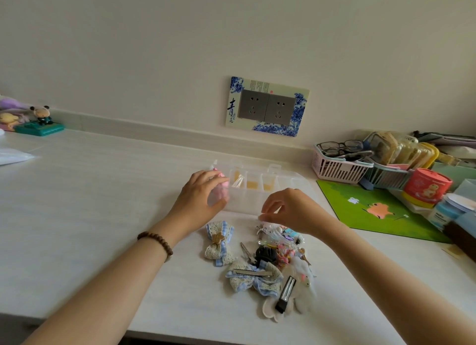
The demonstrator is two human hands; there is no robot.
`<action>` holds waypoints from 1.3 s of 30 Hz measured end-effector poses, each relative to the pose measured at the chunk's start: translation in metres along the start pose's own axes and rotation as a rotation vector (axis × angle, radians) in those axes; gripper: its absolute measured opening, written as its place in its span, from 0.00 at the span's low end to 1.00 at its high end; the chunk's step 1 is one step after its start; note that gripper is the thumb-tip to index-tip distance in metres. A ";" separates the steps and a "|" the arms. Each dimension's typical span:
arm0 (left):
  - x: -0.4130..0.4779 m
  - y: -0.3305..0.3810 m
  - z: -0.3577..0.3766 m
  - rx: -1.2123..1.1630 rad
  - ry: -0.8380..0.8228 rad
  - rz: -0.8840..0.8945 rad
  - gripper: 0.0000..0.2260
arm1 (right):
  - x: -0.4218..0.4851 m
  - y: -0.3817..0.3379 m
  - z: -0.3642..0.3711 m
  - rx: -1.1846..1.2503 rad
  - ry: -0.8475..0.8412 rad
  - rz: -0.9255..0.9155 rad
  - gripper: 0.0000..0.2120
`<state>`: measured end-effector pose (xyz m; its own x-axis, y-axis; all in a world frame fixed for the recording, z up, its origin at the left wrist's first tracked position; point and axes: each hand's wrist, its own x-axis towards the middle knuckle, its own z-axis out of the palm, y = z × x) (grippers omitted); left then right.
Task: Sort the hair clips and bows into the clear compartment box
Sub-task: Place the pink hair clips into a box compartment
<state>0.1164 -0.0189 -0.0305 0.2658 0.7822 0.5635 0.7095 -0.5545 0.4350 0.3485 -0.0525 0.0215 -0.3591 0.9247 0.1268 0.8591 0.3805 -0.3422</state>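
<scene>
The clear compartment box stands open on the white table, several of its back cells holding yellow pieces. My left hand is cupped around the box's left end, where pink items show at my fingers. My right hand hovers over the box's front edge with thumb and forefinger pinched; what it holds is too small to tell. In front of the box lies a pile of clips and bows: a lace bow with a gold star, a blue lace bow clip-side up, a black claw clip, a white flower clip.
A green mat lies at the right. Behind it stand a pink basket with glasses, a red tin and bottles. Toy figures sit at the far left by the wall. A wall socket is straight ahead.
</scene>
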 end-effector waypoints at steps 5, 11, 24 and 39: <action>-0.002 -0.001 0.000 -0.045 0.015 -0.001 0.20 | -0.001 -0.006 0.012 -0.023 0.015 0.041 0.15; -0.002 -0.002 0.001 -0.052 0.033 -0.006 0.18 | -0.001 -0.011 0.018 0.139 0.042 -0.005 0.11; 0.001 -0.002 0.003 -0.100 0.058 -0.028 0.17 | 0.067 -0.022 -0.012 0.595 0.372 0.053 0.03; 0.003 -0.004 0.006 -0.082 0.040 -0.028 0.17 | 0.085 -0.012 -0.012 0.308 0.082 -0.147 0.08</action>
<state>0.1185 -0.0124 -0.0345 0.2195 0.7866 0.5772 0.6599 -0.5555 0.5059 0.3125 0.0220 0.0479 -0.4291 0.8633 0.2656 0.6455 0.4988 -0.5784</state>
